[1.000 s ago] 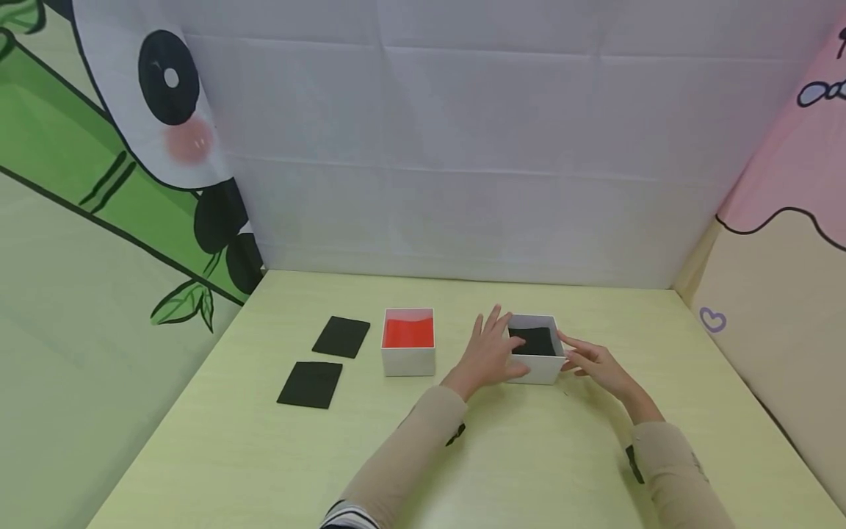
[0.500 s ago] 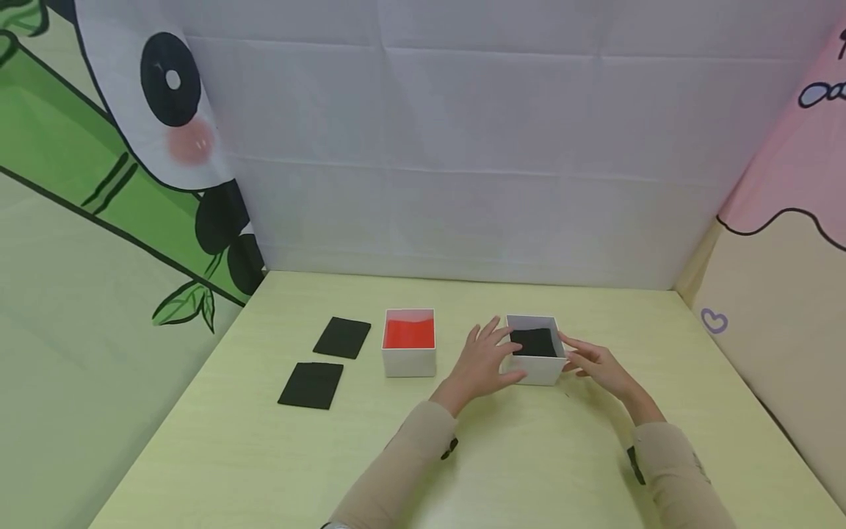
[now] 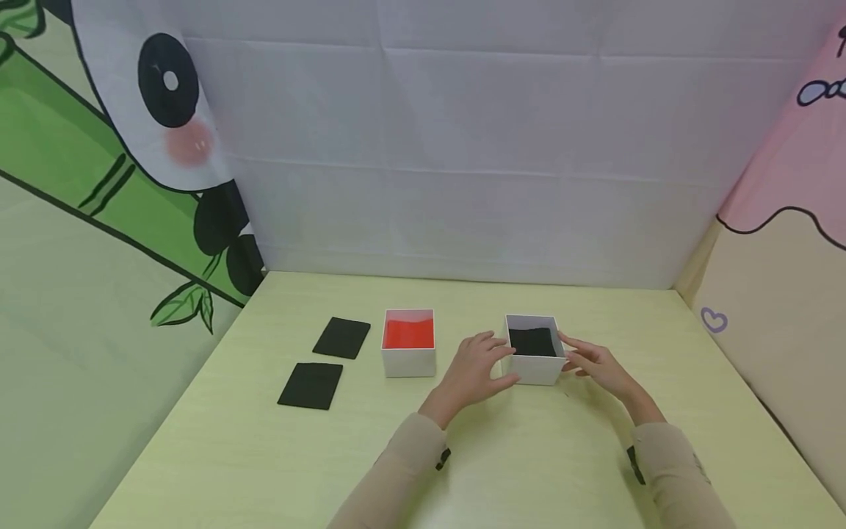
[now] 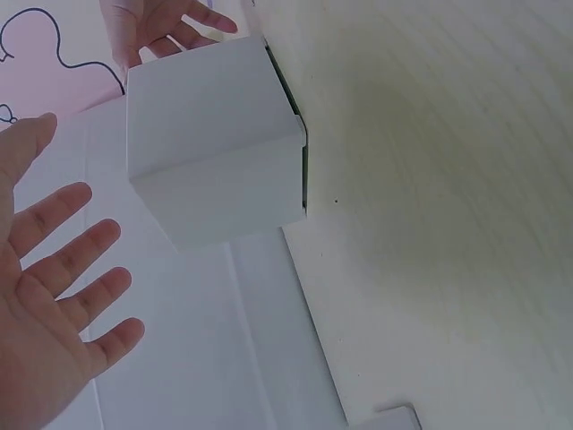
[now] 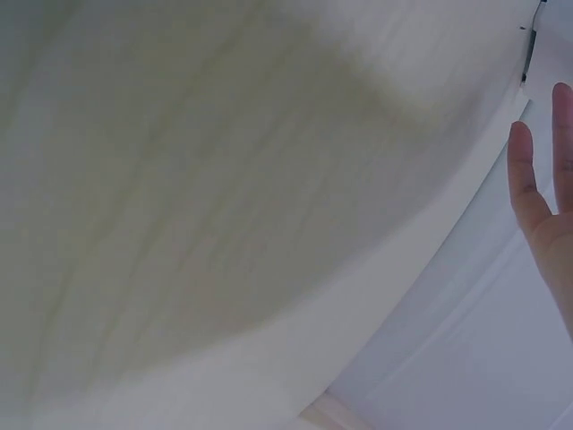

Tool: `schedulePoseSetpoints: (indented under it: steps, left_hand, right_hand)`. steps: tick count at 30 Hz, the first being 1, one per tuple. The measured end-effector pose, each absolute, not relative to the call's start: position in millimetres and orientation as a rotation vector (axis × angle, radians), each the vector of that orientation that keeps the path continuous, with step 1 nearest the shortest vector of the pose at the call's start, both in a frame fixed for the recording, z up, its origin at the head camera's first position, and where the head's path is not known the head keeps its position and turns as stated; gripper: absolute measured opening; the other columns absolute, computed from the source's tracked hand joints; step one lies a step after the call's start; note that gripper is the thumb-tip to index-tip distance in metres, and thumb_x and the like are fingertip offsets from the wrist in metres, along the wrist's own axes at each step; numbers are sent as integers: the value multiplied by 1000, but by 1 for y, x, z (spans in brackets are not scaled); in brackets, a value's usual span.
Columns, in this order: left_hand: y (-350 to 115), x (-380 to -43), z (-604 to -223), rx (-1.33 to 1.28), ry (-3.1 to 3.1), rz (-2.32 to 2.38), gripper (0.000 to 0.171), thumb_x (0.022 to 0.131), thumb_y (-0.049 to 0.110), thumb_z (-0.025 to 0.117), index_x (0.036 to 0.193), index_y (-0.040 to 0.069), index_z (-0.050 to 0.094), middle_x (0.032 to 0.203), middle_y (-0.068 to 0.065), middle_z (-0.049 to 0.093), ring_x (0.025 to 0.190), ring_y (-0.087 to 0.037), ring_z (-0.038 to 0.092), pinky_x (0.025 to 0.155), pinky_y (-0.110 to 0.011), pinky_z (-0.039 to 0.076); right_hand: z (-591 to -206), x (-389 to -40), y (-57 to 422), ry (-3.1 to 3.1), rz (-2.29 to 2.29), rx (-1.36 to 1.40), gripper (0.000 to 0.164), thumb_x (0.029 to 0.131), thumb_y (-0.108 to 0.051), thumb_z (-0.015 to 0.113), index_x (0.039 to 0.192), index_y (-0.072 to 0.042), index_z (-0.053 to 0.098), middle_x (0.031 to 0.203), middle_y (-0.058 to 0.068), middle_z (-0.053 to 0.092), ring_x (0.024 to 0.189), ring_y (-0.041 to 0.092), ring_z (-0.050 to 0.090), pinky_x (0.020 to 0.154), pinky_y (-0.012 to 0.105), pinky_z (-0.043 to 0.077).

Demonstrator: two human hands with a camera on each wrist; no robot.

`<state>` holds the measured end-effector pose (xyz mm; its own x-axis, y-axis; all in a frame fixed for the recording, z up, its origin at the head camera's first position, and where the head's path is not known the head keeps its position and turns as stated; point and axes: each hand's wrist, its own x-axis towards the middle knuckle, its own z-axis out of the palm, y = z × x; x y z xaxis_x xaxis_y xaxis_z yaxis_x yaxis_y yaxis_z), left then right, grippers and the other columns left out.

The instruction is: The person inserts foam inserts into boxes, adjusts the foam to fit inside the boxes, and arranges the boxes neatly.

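Note:
A white open-topped box with a black piece inside stands right of the table's middle. My left hand is beside its left side, fingers spread and holding nothing; the left wrist view shows a gap between this hand and the box. On the other side, my right hand has its fingertips at the box's right wall, fingers extended. Only part of that hand appears at the edge of the right wrist view.
A second white box holding a red piece stands left of my left hand. Farther left lie two flat black squares, one nearer the front. A white cloth hangs behind the pale table.
My left hand has drawn back left and toward me, off the box's rim and away from the black piece. My right hand and both boxes have stayed put.

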<state>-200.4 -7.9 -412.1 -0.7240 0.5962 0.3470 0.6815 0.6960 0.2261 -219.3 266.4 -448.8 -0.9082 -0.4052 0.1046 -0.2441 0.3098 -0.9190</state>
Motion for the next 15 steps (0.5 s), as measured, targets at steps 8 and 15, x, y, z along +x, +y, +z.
schedulePoseSetpoints:
  steps: [8, 15]
  left_hand:
    - [-19, -190, -410, -997, -2658, -603, 37, 83, 37, 60, 113, 15, 63, 107, 1, 60, 108, -18, 48, 89, -36, 36]
    - [-27, -184, -411, -981, -2619, -693, 35, 82, 32, 63, 111, 12, 64, 104, 1, 61, 100, -16, 52, 85, -33, 40]
  right_hand:
    - [-447, -217, 265, 2416, -1666, -574, 43, 94, -9, 44, 132, 8, 30, 113, 32, 51, 84, 27, 61, 71, 45, 46]
    - [-448, -218, 266, 2418, -1675, -572, 43, 94, -9, 44, 131, 7, 30, 113, 32, 51, 84, 29, 61, 71, 44, 46]
